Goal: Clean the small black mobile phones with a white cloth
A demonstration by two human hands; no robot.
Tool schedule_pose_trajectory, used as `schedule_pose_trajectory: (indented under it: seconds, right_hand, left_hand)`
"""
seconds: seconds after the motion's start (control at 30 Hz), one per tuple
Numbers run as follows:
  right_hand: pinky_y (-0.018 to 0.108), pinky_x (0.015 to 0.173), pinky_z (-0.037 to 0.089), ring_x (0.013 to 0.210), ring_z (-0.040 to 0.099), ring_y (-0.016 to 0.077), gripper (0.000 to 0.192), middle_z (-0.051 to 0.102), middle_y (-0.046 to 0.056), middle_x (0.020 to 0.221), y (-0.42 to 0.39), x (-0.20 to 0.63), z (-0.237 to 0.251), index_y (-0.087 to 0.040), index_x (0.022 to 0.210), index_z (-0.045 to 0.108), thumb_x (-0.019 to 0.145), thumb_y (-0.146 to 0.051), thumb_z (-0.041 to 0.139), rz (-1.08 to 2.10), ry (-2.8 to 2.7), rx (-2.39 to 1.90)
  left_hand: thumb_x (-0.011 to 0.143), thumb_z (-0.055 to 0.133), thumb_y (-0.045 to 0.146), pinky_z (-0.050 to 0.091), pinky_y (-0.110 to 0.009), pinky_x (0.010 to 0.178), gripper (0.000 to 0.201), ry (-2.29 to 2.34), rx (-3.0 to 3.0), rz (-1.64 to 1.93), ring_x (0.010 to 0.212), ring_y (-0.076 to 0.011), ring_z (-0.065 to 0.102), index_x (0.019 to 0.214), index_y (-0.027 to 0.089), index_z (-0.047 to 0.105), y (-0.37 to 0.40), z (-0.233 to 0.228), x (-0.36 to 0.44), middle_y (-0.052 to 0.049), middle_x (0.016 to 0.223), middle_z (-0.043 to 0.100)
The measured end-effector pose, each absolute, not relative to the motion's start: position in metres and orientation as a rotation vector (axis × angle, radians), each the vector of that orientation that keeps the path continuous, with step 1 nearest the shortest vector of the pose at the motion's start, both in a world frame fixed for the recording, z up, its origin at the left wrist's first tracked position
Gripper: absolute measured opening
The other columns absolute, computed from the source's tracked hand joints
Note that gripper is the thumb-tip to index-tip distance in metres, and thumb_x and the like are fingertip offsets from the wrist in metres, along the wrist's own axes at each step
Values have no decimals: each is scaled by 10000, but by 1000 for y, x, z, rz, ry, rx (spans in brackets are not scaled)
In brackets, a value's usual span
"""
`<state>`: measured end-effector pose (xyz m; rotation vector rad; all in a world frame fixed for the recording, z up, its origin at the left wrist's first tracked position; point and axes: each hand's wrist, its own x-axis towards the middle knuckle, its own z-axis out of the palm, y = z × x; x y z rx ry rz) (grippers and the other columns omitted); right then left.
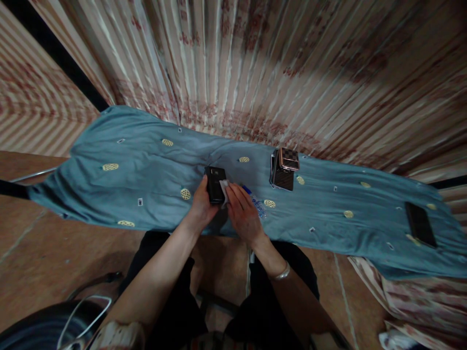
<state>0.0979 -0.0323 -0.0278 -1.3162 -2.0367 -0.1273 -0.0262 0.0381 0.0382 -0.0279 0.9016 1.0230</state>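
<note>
My left hand [203, 203] grips a black phone [215, 183] by its left side and lower edge, holding it just over the cloth-covered table. A camera patch shows near the top of its dark back. My right hand [243, 211] is closed on a small white wipe [224, 192], pressed against the phone's right edge. Beside the right fingers lies a blue and clear plastic packet [258, 204], partly hidden by that hand. A silver bracelet [283, 272] circles my right wrist.
A stack of phones [283, 179] stands right of centre, topped by a checkered one [289, 159]. Another dark phone [421, 224] lies at the far right. The teal patterned cloth [146, 165] covers the table. Pleated curtains [233, 73] hang behind it.
</note>
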Motion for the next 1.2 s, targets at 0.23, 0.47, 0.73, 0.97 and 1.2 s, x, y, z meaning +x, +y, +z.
schedule_pose_trajectory:
  seconds: [0.23,0.47,0.73,0.97,1.2]
  right_hand:
    - [472,1134,541,1344,621,254,536,672,146,1420,-36,96,-25,-191,1611,402,1076,-225,417,61,-1899,-1380]
    - [407,1052,580,1238,692,235,479,727,99,1349,-40,90,-22,-237,1553,499,1084,-280,413,300,-1760,-1397]
    - [401,1097,559,1318,659,237,463,696,111,1409,-41,96,-9,-215,1525,531,1080,-304,437,376,-1724,-1341]
    - [407,1106,557,1322,660,239,472,689,113,1424,-33,108,-14,-210,1529,536,1084,-318,423,356,-1636,-1392]
    - [389,1082,573,1287,687,232,449,714,122,1385,-29,110,-20,-184,1461,609,1088,-353,425,366,-1545,-1420]
  left_hand:
    - [1074,328,375,580,-233,691,464,804,5,1041,652,-143,692,969,128,707,36,43,-27,-55,723,724]
    - [1066,368,343,549,-224,722,432,802,81,1076,662,-131,684,962,129,730,36,36,-28,-41,754,737]
    - [1059,396,344,571,-236,728,424,759,140,1022,693,-145,711,959,131,749,33,39,-26,-56,788,766]
    - [1023,494,325,592,-270,764,327,791,171,934,743,-172,738,1003,121,748,24,35,-20,-63,811,774]
    - [1065,387,297,594,-288,883,444,810,151,920,864,-192,767,844,132,736,22,38,-13,-69,766,765]
